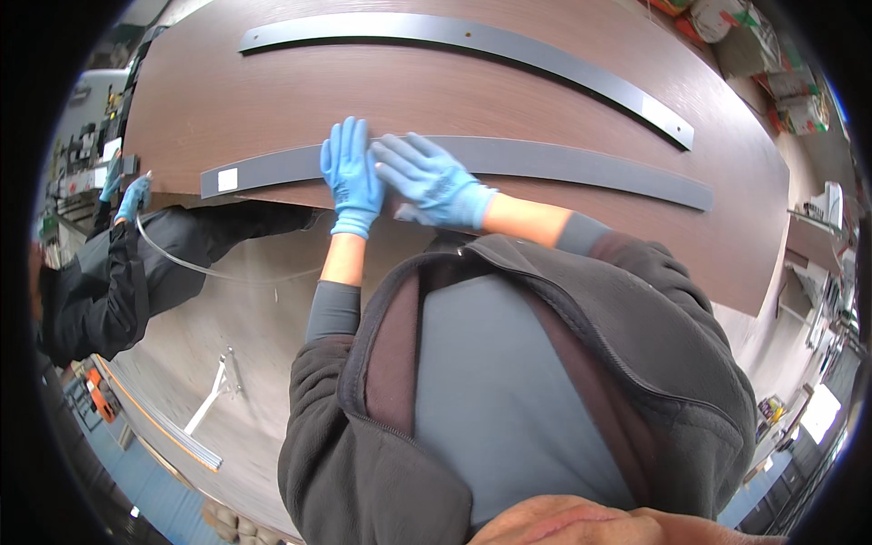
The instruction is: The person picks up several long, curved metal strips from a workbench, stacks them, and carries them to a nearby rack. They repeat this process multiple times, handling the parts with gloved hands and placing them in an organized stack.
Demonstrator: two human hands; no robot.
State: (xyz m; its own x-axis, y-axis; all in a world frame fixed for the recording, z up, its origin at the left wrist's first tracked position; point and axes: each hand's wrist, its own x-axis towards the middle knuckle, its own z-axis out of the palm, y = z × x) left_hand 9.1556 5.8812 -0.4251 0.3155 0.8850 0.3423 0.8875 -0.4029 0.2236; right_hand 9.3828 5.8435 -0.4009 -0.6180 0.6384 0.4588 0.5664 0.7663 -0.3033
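Both my hands wear light blue gloves and rest on a long flat grey strip (581, 165) along the near edge of a brown wood-grain board (300, 100). My left hand (351, 177) lies flat with its fingers stretched toward the far side. Beside it, my right hand (427, 177) is slanted to the left with fingers extended, slightly smeared by motion, its fingertips close to the left hand. Near the strip's left end sits a white square label (227, 178). Farther back on the board lies a second strip, a grey metal bar (468, 34) with small holes.
At the left a co-worker in dark clothes (109, 282) stands at the board's end, blue-gloved hands (133, 195) near a clear hose (182, 262). Bags (727, 23) stand beyond the far right edge. Shelves (813, 227) line the right side. A white metal bracket (209, 395) is at lower left.
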